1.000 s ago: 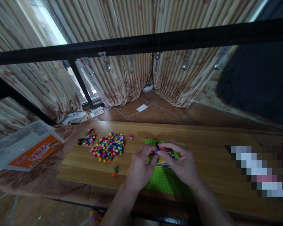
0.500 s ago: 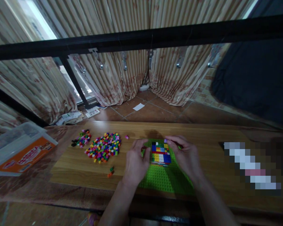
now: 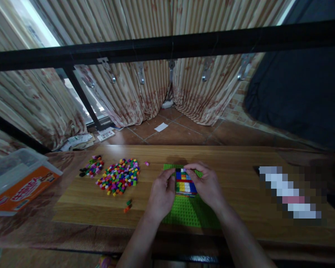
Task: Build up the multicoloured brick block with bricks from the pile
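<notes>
A stack of coloured building bricks [image 3: 185, 186] stands on a green studded baseplate [image 3: 181, 214]. At its left edge is my left hand [image 3: 161, 191], its curled fingers and thumb against the side. My right hand [image 3: 208, 184] reaches over the stack's back right corner. Thumb and forefinger pinch a small purple brick [image 3: 185, 170] at the back row, beside a white brick [image 3: 182, 170]. That hand hides the stack's right part, and I cannot tell whether the purple brick is pressed down.
Left on the wooden board [image 3: 80, 208] lie a large pile of loose bricks [image 3: 118, 176], a smaller pile [image 3: 93, 166] and a few strays [image 3: 127, 206]. A clear plastic box [image 3: 25, 182] with an orange label stands far left. A blurred-out object [image 3: 290, 193] lies right.
My right hand has moved left along the back of the stack with the purple brick. My left hand stays beside the stack. The whole view has shifted slightly.
</notes>
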`<state>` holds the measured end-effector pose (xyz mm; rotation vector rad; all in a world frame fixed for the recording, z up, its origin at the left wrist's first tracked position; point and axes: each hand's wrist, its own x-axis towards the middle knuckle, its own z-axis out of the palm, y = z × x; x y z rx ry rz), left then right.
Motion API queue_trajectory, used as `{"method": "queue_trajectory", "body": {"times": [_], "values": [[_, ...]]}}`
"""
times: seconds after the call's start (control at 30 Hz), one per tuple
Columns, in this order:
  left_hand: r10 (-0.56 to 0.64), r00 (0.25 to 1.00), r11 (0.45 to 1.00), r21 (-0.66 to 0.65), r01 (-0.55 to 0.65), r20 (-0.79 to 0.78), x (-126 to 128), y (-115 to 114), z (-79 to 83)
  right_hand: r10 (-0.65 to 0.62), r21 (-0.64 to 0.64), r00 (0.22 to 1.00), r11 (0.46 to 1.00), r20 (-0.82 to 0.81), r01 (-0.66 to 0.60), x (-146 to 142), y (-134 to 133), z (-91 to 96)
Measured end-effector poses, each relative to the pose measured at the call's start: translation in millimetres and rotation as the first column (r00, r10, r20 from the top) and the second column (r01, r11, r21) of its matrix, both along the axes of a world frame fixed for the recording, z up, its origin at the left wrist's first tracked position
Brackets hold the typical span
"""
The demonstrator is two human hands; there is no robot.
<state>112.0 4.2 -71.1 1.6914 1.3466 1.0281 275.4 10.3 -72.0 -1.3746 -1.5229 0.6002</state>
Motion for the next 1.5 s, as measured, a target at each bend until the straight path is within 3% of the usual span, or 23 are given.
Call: {"method": "queue_trajectory", "body": {"times": [0.53,0.7,0.9,1.0,1.13,1.33,1.5], "values": [[-0.017,1.000,1.000,0.025,0.017,-0.020,2,-3,1.0,-0.011,-0.032,0.993,0.999,-0.114,0.008,-2,2,-0.4],[0.016,0.999,1.000,0.008,-0.016,-0.042,-5,-2,4.0,-0.038,-0.148,0.951,0.989,-0.306,-0.008,-2,2,-3.1],[0.162,0.978,0.984,-0.053,-0.170,-0.129,-58,16,10.5,-0.118,-0.192,0.865,0.981,-0.487,0.026,1,0,-0.6],[0.142,0.960,0.976,-0.130,-0.177,-0.240,-98,17,19.1,-0.191,-0.139,0.820,0.981,-0.540,0.137,5,1,1.7],[0.041,0.935,0.961,-0.242,-0.133,-0.353,-137,3,29.4,-0.217,-0.164,0.801,0.975,-0.558,0.150,7,1,2.5],[-0.086,0.878,0.918,-0.379,-0.113,-0.471,-151,-12,22.7,-0.207,-0.150,0.834,0.977,-0.512,0.150,3,-1,2.9],[-0.115,0.796,0.901,-0.400,-0.169,-0.594,-152,-15,17.3,-0.225,-0.168,0.830,0.973,-0.511,0.160,4,0,2.9]]}}
